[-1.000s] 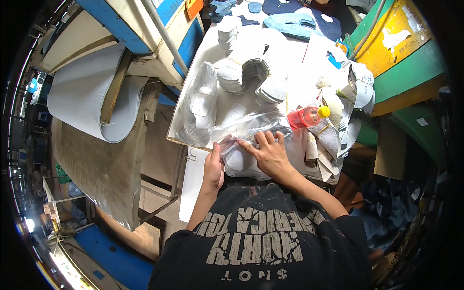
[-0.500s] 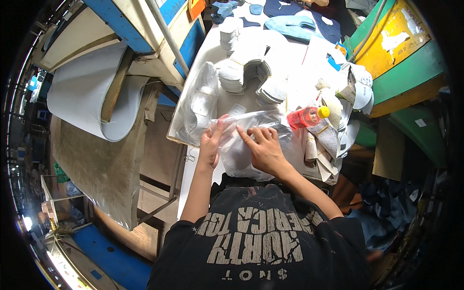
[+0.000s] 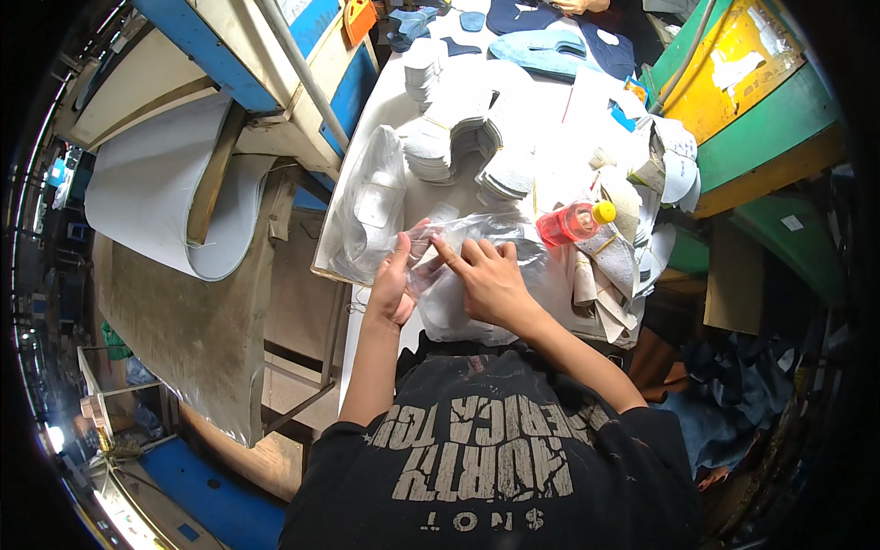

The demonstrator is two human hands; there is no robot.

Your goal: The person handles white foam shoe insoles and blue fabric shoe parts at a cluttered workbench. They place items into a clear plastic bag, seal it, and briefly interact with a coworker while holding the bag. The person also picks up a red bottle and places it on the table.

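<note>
A thin clear plastic bag [image 3: 449,316] lies crumpled at the table's near edge. My left hand [image 3: 394,289] is closed on the bag's upper left part, its thumb upright against the film. My right hand [image 3: 490,282] lies over the bag with its index finger stretched toward the left fingertips. Its other fingers are bent and its thumb is hidden; it seems to pinch the film. Just beyond stand stacks of curved whitish pieces [image 3: 507,171], cut in a U shape. A second clear bag [image 3: 378,183] with pale pieces inside lies to the left.
On the white table [image 3: 371,110], a red bottle with a yellow cap [image 3: 573,223] lies beside rolled and bundled pale pieces [image 3: 612,261]. Blue cut pieces [image 3: 541,50] are at the far end. Green and yellow machinery [image 3: 752,110] borders the right; a board with bent white sheets [image 3: 156,183] stands left.
My right hand has shifted slightly left, its index fingertip nearer my left hand. My left hand has tilted a little, still holding the bag. The whole view has shifted slightly.
</note>
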